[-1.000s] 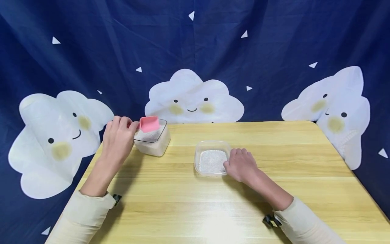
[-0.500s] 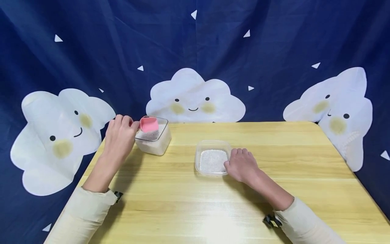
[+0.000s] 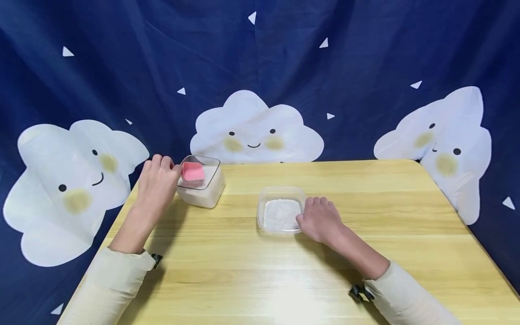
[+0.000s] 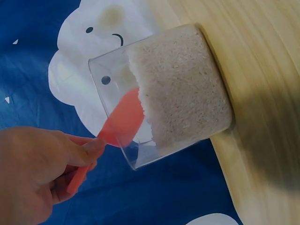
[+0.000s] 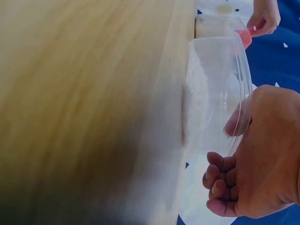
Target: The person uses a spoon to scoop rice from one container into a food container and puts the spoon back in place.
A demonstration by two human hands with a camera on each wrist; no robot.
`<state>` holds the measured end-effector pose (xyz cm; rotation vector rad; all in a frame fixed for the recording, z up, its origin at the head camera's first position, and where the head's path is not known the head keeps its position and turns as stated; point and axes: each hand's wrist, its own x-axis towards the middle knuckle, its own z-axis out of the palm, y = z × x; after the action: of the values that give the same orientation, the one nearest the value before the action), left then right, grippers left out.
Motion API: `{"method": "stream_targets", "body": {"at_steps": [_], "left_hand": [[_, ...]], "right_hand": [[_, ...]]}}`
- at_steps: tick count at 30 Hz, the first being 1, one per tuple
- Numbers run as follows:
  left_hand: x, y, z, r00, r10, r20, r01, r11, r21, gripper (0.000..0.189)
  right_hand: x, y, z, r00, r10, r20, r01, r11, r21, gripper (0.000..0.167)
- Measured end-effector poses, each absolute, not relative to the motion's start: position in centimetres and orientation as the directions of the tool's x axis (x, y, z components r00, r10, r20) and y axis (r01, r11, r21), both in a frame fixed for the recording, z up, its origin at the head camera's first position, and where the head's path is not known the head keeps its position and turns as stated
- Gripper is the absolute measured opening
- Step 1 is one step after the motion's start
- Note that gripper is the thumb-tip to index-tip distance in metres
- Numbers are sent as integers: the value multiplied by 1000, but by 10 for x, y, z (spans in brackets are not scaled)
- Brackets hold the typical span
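By its handle, a pink scoop (image 3: 192, 171) is held between the thumb and fingers of my left hand (image 3: 156, 185). The scoop's bowl sits inside a clear square canister (image 3: 205, 198); in the left wrist view its tip meets the surface of the white rice (image 4: 180, 84). My right hand (image 3: 321, 220) grips the right side of a low clear plastic tub (image 3: 281, 193), its thumb over the rim and its other fingers curled outside. White rice (image 3: 281, 214) covers the tub's bottom.
Both containers stand on a light wooden table (image 3: 235, 271), the canister near the far left edge and the tub near the middle. Behind the table hangs a dark blue curtain (image 3: 219, 54) with smiling clouds.
My left hand has lowered the scoop from the canister's mouth down toward the rice and tilted it. My right hand stays on the tub. The head view has shifted slightly.
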<state>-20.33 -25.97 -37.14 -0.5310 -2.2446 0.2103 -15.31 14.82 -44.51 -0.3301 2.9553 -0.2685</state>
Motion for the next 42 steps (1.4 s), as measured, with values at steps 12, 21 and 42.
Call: {"method": "stream_targets", "body": {"at_steps": [12, 21, 42], "left_hand": [[-211, -256, -377, -641, 448, 623, 322, 894, -311, 23], [-219, -252, -379, -726, 424, 541, 312, 905, -290, 22], [-226, -247, -382, -904, 310, 293, 273, 948, -161, 7]], "right_hand": [[-153, 148, -445, -964, -233, -130, -207, 960, -188, 46], [-154, 147, -445, -964, -232, -126, -208, 961, -180, 44], [-155, 148, -448, -966, -228, -125, -203, 961, -187, 45]]}}
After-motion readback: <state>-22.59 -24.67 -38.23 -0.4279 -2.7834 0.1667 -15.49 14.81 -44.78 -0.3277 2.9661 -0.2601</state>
